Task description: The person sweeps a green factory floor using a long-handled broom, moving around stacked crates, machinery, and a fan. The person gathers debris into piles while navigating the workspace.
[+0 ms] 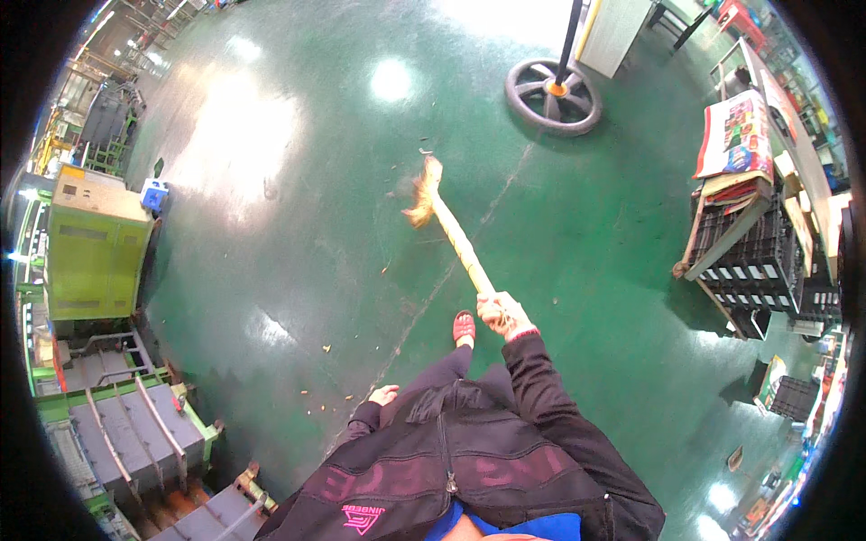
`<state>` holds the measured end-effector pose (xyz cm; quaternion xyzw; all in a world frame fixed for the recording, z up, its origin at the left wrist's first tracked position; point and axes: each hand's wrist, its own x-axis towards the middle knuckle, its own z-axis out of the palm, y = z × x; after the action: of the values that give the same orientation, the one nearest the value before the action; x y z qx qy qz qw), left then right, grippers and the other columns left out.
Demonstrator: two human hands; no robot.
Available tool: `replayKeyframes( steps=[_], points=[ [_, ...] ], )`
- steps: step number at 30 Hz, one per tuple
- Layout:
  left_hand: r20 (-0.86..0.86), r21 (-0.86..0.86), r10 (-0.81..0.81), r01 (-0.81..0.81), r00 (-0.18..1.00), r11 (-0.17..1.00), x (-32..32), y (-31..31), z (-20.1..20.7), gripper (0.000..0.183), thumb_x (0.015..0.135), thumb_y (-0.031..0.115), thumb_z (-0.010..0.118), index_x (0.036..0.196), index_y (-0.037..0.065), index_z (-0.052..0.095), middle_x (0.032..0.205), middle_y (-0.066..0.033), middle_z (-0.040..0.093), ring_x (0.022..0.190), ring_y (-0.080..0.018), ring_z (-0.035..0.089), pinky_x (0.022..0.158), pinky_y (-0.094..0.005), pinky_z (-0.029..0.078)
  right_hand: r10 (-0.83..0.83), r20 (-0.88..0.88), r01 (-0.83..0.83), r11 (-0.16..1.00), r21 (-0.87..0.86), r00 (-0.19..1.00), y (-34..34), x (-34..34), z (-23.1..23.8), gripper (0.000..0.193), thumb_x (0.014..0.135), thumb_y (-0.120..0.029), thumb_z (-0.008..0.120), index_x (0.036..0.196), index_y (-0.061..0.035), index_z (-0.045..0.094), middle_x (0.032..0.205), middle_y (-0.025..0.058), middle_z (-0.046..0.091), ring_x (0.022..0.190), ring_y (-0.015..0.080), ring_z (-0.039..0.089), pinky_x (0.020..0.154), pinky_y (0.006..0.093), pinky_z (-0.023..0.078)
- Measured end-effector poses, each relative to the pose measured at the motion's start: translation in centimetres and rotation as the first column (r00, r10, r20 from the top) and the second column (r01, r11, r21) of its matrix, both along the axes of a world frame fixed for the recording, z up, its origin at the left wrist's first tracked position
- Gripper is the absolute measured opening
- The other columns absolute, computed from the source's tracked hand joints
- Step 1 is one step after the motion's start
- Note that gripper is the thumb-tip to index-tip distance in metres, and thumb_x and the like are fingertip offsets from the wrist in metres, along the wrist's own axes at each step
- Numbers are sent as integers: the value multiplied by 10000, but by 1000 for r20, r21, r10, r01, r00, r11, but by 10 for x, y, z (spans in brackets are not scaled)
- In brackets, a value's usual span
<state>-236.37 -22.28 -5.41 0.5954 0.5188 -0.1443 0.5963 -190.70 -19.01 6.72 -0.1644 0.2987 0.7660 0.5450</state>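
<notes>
My right hand [503, 314] is wrapped round the end of a broom's pale yellow handle in front of me. The broom [463, 250] slants away, forward and to the left. Its straw bristles [420, 204] are at the green floor, a little blurred, with a small pale scrap [426, 151] just beyond them. My left hand [384, 395] hangs low by my left thigh, holding nothing that I can see, with its fingers loosely bent. Below the broom handle shows a foot in a red sandal [464, 325].
Small bits of debris [327, 348] lie on the floor at the left. A grey wheel [553, 97] with a black pole stands at the far right. On the left are a green cabinet [95, 261] and metal machinery [135, 424]; to the right, stacked black crates [744, 257] sit beside a rack.
</notes>
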Motion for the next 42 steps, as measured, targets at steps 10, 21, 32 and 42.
replayKeyframes(
  steps=[10, 21, 32, 42],
  points=[
    [85, -1, -196, 197, 977, 980, 75, 61, -1, 341, 745, 164, 559, 1051, 24, 504, 944, -64, 571, 861, -141, 529, 772, -254, 413, -12, 675, 200, 959, -202, 738, -147, 108, 50, 158, 677, -15, 541, 697, -49, 388, 494, -6, 364, 327, 83, 318, 301, 216, 318],
    [-30, -29, -108, 107, 994, 994, 175, 101, -19, 309, 774, 254, 508, 1042, 101, 533, 914, -66, 596, 862, -151, 549, 759, -266, 412, -465, 704, 775, 601, -194, 537, -151, 413, -3, 100, 702, -26, 483, 774, 27, 439, 507, -7, 340, 343, 89, 322, 343, 227, 325],
    [-224, 58, 11, 2, 975, 998, 307, 133, 116, 351, 745, 260, 533, 1071, 131, 514, 898, -100, 598, 844, -168, 566, 737, -262, 421, 200, 640, 203, 843, -498, 741, 86, 392, -123, 126, 730, -98, 419, 653, -3, 448, 446, 26, 281, 299, 108, 252, 280, 259, 219],
    [-180, 111, 228, -211, 957, 971, 331, 150, 124, 346, 728, 172, 492, 1068, 111, 515, 861, -93, 608, 783, -173, 587, 699, -273, 444, 240, 232, -231, 971, -64, 943, 222, 288, -63, 73, 735, -13, 480, 755, 12, 414, 456, -4, 339, 290, 83, 284, 279, 213, 246]
  ],
)
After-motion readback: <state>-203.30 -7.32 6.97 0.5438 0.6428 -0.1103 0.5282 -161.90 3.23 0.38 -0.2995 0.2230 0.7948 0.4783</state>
